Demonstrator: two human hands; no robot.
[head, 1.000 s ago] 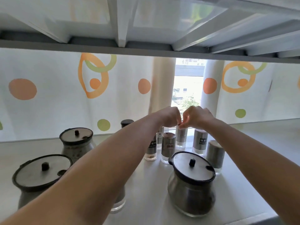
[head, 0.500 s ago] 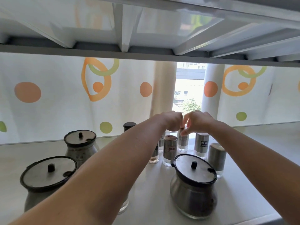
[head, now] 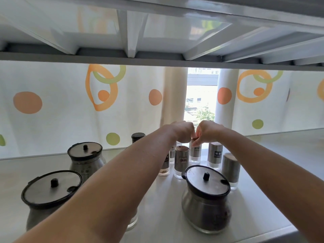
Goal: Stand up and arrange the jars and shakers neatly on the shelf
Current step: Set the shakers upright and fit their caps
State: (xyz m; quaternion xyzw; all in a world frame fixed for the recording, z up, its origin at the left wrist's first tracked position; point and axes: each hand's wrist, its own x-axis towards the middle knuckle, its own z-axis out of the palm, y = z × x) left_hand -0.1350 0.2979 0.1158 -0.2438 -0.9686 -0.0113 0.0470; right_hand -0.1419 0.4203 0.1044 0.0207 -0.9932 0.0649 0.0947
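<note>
In the head view, both hands met at frame centre, fingers curled. The right hand (head: 209,131) pinched the cap of an upright shaker (head: 195,153) just below it. The left hand (head: 183,132) sat beside it, and I could not tell what it gripped. A lidded jar (head: 205,200) stood lower right on the shelf (head: 266,172).

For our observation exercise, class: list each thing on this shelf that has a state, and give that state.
front right jar, upright, lid on
front left jar, upright, lid on
back left jar, upright, lid on
held shaker, upright, top pinched by right hand
left hand, curled, grip unclear
curtain, parted
</note>
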